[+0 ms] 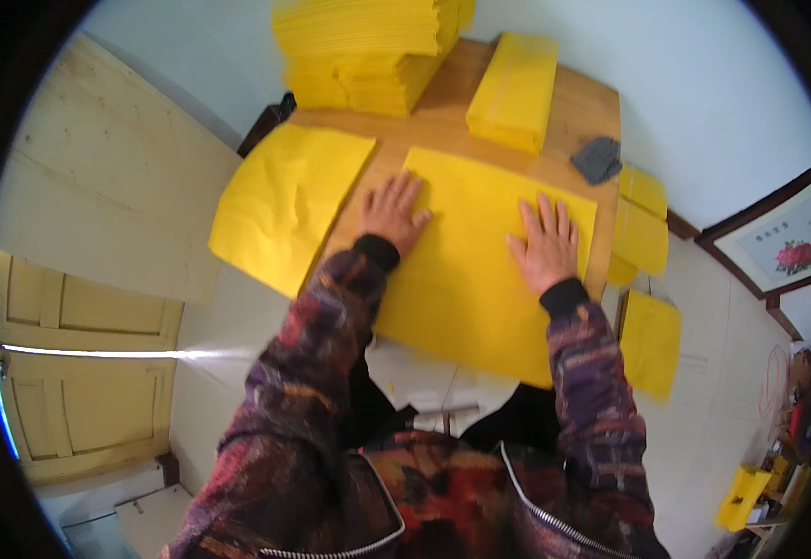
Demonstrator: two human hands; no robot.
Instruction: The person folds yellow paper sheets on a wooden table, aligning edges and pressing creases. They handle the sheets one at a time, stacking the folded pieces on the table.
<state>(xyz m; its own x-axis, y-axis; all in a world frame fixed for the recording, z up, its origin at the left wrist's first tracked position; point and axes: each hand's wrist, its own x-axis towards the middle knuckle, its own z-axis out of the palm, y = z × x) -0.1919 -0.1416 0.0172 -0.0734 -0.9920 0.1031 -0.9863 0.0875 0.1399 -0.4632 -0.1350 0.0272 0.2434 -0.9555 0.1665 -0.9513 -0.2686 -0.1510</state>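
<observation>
A large yellow sheet (480,261) lies in front of me on the wooden table (443,88), its near edge hanging over the table's front. Flat on its left edge rests my left hand (392,212), fingers stretched out. My right hand (547,244) lies on the sheet's right part, fingers spread, with nothing held. To the left is a second yellow sheet (289,205), slightly creased, reaching past the table's edge. Whether the large sheet is a single layer or several, I cannot tell.
A tall stack of folded yellow sheets (359,70) stands at the back left, a smaller yellow bundle (515,91) at the back right. Near it lies a dark grey cloth (597,160). More yellow bundles (650,345) sit beyond the right edge. A framed flower picture (783,238) leans at the right wall.
</observation>
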